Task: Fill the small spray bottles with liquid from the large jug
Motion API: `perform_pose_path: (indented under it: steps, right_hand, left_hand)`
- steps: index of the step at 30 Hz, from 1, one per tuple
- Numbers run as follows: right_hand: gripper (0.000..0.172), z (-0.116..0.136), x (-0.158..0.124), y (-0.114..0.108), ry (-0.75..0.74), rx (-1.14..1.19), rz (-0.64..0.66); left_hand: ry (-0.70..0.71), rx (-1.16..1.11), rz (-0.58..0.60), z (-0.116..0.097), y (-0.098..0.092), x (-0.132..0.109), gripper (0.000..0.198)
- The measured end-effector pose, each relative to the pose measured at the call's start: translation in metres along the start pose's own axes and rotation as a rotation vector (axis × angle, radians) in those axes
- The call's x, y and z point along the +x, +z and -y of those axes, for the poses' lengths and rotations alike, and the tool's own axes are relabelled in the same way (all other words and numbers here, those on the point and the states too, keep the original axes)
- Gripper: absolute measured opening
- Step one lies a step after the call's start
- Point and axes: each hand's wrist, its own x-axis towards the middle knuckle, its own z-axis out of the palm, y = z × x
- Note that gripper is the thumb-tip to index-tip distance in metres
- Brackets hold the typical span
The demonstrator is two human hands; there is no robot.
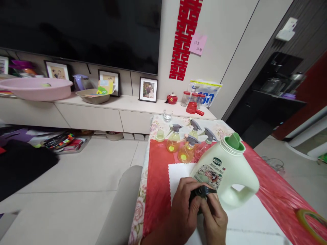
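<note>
Close together over the table's near side, my left hand and my right hand are both closed around a small black object with a short projecting end. Fingers cover most of it, so its exact kind is unclear. Just beyond my hands stands a large pale green detergent jug, upright, with its mouth uncapped and a green pouring spout showing. Behind and left of the jug are small spray bottles with grey trigger heads: a yellow one, an orange one, a pink one and a pale yellow-green one.
A white sheet lies on the red table cover. A pale green cap and a glass cup stand at the back left. Tape lies at right. A long cabinet holds frames and a pink basin.
</note>
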Motion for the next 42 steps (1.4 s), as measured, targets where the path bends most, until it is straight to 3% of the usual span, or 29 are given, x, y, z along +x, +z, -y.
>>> perform_pose_path:
  steps: [5, 11, 17, 20, 26, 30, 36, 42]
  right_hand:
    - [0.023, -0.003, -0.001, -0.003, -0.092, 0.025, 0.013]
    - [0.031, -0.007, -0.005, -0.005, -0.003, 0.044, 0.031]
    - [0.037, 0.006, 0.002, -0.007, -0.104, -0.056, 0.128]
    - [0.033, 0.009, 0.004, -0.006, -0.079, -0.101, 0.154]
    - [0.029, 0.007, 0.003, -0.004, -0.145, -0.135, 0.068]
    - [0.027, 0.007, 0.003, -0.005, -0.186, -0.101, 0.067]
    - [0.026, 0.007, 0.002, -0.005, -0.15, -0.094, 0.055]
    - [0.021, 0.006, -0.002, 0.004, -0.07, -0.026, -0.036]
  left_hand:
    - [-0.06, 0.009, -0.05, 0.0, 0.006, -0.002, 0.053]
    - [-0.12, -0.013, -0.066, -0.001, 0.008, 0.001, 0.037]
    - [-0.108, -0.022, 0.01, -0.005, 0.002, 0.0, 0.038]
    - [-0.101, -0.04, -0.019, -0.004, 0.002, 0.0, 0.039]
    - [-0.083, -0.051, -0.042, -0.002, 0.003, 0.0, 0.032]
    - [-0.069, -0.017, -0.067, -0.001, 0.006, 0.001, 0.039]
    - [-0.2, 0.002, -0.167, 0.0, 0.015, 0.002, 0.047]
    - [-0.293, 0.009, -0.231, -0.003, 0.016, 0.007, 0.035]
